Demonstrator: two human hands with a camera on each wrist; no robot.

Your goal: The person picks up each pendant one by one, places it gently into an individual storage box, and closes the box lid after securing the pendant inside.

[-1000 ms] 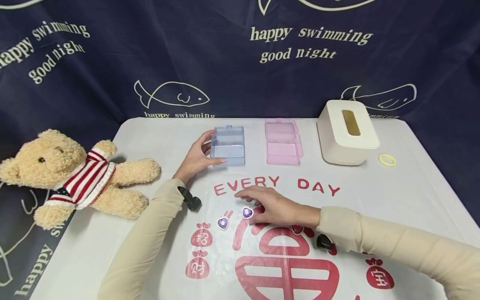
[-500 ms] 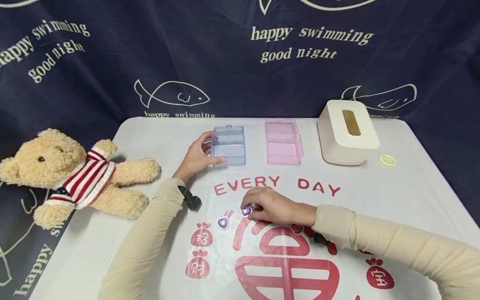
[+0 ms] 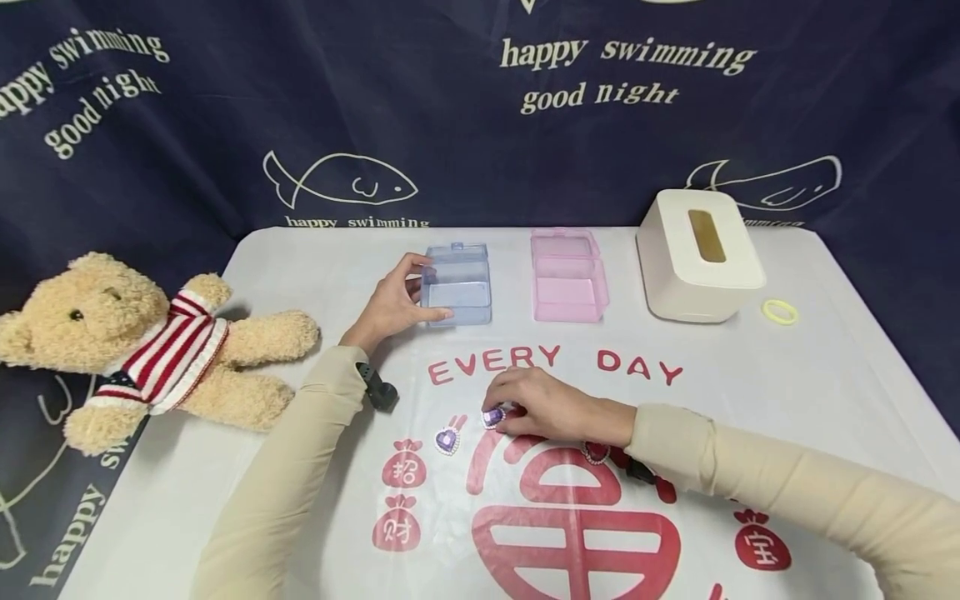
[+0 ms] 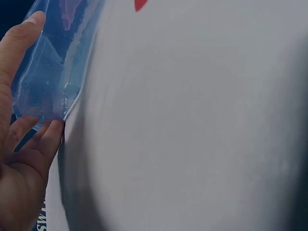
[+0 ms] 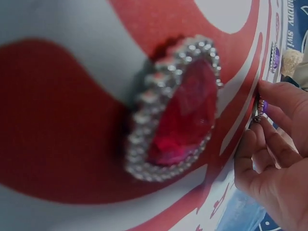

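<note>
— How much is done?
— The blue box (image 3: 463,295) and pink box (image 3: 568,297) are opened, and one purple heart (image 3: 492,417) is pinched narrowly by the right hand (image 3: 543,406); whether it is lifted cannot be told.
— What is left?
— The second heart (image 3: 447,440), at eight o'clock from it, and the red gem (image 5: 185,115), between three and four, are not yet gripped.
— What is changed from a second ago?
— The right fingers, then spread, are closed; the blue box, between eleven and twelve, is still held by the left hand (image 3: 393,303).

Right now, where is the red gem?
In the right wrist view, the red gem lies centrally on red print, left of the right hand pinching a purple gem.
</note>
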